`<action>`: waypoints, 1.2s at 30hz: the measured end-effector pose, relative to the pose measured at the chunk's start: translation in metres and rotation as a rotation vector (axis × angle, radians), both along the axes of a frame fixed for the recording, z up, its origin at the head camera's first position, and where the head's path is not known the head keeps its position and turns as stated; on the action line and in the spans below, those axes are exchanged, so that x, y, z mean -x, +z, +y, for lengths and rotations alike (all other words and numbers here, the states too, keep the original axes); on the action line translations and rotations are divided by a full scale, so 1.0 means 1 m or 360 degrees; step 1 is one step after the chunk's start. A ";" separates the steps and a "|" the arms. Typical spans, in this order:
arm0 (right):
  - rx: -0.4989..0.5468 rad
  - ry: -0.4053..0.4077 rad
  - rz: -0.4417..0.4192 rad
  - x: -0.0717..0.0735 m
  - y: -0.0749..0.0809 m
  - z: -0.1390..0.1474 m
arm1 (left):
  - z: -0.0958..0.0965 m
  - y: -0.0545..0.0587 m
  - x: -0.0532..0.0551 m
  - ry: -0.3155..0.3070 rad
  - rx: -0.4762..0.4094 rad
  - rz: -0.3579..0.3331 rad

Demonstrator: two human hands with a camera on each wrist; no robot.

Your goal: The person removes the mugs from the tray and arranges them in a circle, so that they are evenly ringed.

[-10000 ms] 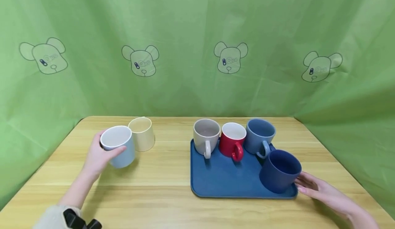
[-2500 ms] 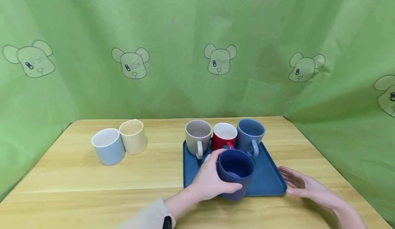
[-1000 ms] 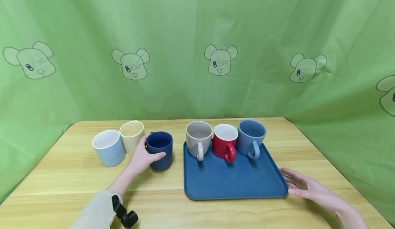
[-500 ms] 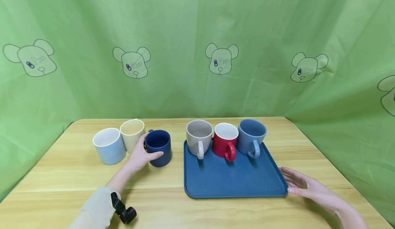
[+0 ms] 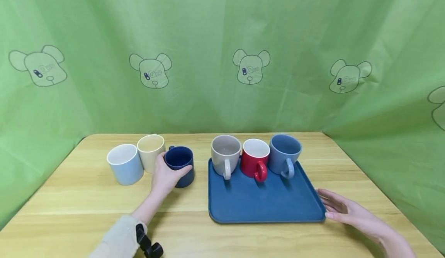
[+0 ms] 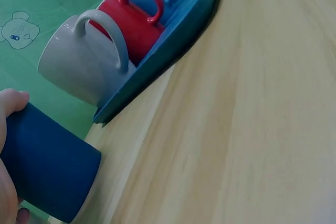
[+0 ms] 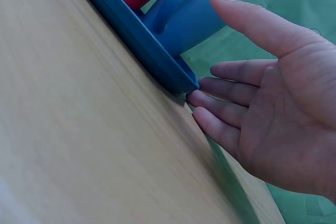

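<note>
In the head view my left hand (image 5: 165,176) holds a navy mug (image 5: 185,177) on the table, thumb across its near side and the other fingers at its left and far side. The left wrist view shows the navy mug (image 6: 50,163) with its base at the wooden surface. My right hand (image 5: 347,210) lies beside the right edge of a dark blue tray (image 5: 264,207). In the right wrist view its relaxed fingers (image 7: 223,109) are right at the tray's corner. On the tray's far side stand a grey mug (image 5: 220,164), a red mug (image 5: 251,166) and a blue mug (image 5: 278,161).
Left of the navy mug, a cream mug (image 5: 146,159) and a light blue mug (image 5: 126,171) stand close together on the wooden table (image 5: 194,235). A green curtain (image 5: 201,103) hangs behind the table and along both sides.
Over the earlier frames, the light blue mug was released beside the cream one, then my left hand carried the navy mug off the tray to the table. Right hand stayed at the tray's edge.
</note>
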State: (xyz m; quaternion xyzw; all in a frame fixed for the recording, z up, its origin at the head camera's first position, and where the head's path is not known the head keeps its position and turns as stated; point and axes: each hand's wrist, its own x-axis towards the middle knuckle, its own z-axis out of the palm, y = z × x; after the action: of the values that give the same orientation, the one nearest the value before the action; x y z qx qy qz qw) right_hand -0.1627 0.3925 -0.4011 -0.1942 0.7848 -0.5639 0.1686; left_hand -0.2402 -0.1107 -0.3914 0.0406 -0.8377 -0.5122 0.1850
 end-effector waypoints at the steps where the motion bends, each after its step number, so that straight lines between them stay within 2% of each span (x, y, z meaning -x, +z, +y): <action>1: -0.0001 0.0001 -0.0002 0.000 0.000 0.000 | -0.001 -0.001 0.000 0.0008 0.0006 0.0004; 7: -0.0002 0.0003 0.0006 0.000 0.001 -0.001 | -0.008 -0.002 0.000 0.0007 0.0008 0.0039; 14: -0.0019 -0.0003 0.0003 0.001 0.001 -0.003 | -0.016 -0.002 -0.002 -0.0021 -0.0020 0.0016; 25: -0.0030 -0.0009 0.0008 0.001 -0.001 -0.002 | -0.021 -0.002 -0.006 0.0074 0.0072 -0.0012; 36: -0.0039 -0.0019 0.0023 0.001 0.000 -0.001 | -0.022 -0.002 -0.006 0.0055 -0.0029 0.0041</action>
State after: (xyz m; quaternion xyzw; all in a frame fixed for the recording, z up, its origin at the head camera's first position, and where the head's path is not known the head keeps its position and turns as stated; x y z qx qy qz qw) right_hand -0.1638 0.3919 -0.4015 -0.1915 0.7939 -0.5540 0.1620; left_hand -0.2345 -0.1332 -0.3933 0.0501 -0.8298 -0.5169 0.2043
